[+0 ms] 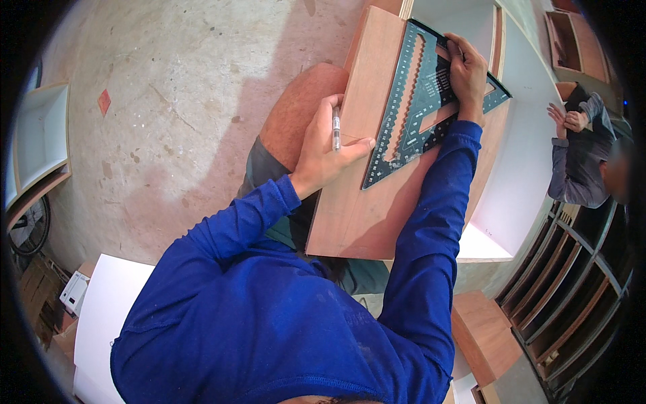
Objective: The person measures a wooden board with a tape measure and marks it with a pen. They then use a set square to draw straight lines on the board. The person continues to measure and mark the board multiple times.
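My right hand covers part of the triangular square, whose finest markings are too small for me to read, and my right sleeve hides some of the board. I can't make out the print on the pen in my left hand. The co-worker's face is blurred; the dark rim cuts off the left-hand cabinet, which partly hides a wheel.

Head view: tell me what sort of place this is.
Probably a woodworking or cabinet-making workshop: a marked triangular square lies on a wood panel, the left hand holds a pen, and an open white-lined cabinet stands at far left.
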{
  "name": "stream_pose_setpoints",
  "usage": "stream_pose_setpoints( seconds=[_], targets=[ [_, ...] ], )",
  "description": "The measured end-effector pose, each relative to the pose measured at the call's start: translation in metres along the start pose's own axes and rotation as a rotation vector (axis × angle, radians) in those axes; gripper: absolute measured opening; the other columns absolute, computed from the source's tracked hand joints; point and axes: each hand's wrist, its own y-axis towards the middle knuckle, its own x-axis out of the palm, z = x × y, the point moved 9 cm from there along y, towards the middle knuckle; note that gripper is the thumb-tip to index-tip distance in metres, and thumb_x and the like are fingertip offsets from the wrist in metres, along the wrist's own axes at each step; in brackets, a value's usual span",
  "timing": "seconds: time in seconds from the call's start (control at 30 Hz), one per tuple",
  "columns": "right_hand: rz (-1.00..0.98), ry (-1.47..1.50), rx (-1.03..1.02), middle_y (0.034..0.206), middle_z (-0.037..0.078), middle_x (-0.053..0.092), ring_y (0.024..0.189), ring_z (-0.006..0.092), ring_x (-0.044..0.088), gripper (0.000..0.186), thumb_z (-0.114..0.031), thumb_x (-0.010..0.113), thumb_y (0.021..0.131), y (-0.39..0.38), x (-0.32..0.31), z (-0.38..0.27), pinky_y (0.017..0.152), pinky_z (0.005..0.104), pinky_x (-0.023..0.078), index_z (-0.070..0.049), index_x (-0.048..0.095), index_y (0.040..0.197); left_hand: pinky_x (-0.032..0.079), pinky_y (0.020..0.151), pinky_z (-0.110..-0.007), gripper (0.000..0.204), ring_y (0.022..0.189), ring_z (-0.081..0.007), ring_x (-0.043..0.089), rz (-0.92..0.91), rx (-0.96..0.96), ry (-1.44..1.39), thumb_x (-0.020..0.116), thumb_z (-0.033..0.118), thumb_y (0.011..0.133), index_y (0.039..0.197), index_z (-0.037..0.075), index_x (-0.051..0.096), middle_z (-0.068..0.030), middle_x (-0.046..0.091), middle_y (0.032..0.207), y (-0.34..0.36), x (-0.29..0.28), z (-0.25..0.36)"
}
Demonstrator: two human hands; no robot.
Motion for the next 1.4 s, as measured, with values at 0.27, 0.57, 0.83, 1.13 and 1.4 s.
stream_pose_setpoints(
  seconds=[0.27, 0.57, 0.83, 1.13, 1.4],
  targets=[
    [0.004, 0.027, 0.026, 0.1, 0.017, 0.08, 0.093, 0.0329, 0.077, 0.019, -0.012, 0.071, 0.098, -0.0004, -0.0003, -0.0022, 0.09, 0.0393, 0.057, -0.01, 0.082, 0.113, 0.054, 0.103, -0.037, 0.077, 0.119, -0.0241, 0.068, 0.004, 0.014, 0.03, 0.089, 0.012, 0.083, 0.142, -0.008, 0.043, -0.0223, 0.067, 0.128, 0.0001, -0.0004, 0.004],
    [0.017, 0.0, -0.018, 0.1, 0.016, 0.08, 0.094, 0.0331, 0.077, 0.018, -0.013, 0.071, 0.098, -0.0002, -0.0027, -0.0068, 0.089, 0.0395, 0.057, -0.01, 0.082, 0.112, 0.053, 0.106, -0.038, 0.079, 0.124, -0.024, 0.065, -0.031, -0.003, 0.03, 0.088, 0.015, 0.087, 0.146, -0.007, 0.041, -0.0206, 0.063, 0.133, -0.0007, 0.001, 0.0029],
    [0.018, -0.017, -0.028, 0.099, 0.015, 0.08, 0.093, 0.0328, 0.076, 0.017, -0.013, 0.071, 0.099, 0.0006, -0.0024, -0.0073, 0.088, 0.0397, 0.057, -0.01, 0.081, 0.112, 0.054, 0.105, -0.038, 0.078, 0.122, -0.0237, 0.065, -0.018, 0.013, 0.055, 0.088, 0.015, 0.087, 0.145, -0.007, 0.042, -0.02, 0.064, 0.132, -0.0005, -0.0003, 0.0039],
    [0.02, -0.017, -0.024, 0.097, 0.012, 0.08, 0.092, 0.0306, 0.077, 0.016, -0.016, 0.072, 0.099, 0.0004, -0.0017, -0.0067, 0.09, 0.0396, 0.055, -0.012, 0.081, 0.111, 0.053, 0.105, -0.038, 0.077, 0.121, -0.0237, 0.065, -0.021, 0.007, 0.057, 0.088, 0.016, 0.087, 0.145, -0.007, 0.042, -0.0201, 0.063, 0.131, -0.0004, -0.0002, 0.0049],
    [0.015, -0.038, -0.02, 0.1, 0.011, 0.081, 0.095, 0.0312, 0.077, 0.016, -0.016, 0.071, 0.098, -0.0001, 0.0009, -0.0024, 0.093, 0.0412, 0.054, -0.012, 0.082, 0.109, 0.052, 0.106, -0.038, 0.077, 0.123, -0.0241, 0.064, -0.022, -0.005, 0.053, 0.087, 0.016, 0.087, 0.145, -0.007, 0.042, -0.0199, 0.063, 0.132, -0.0009, 0.0005, 0.0024]
  ],
)
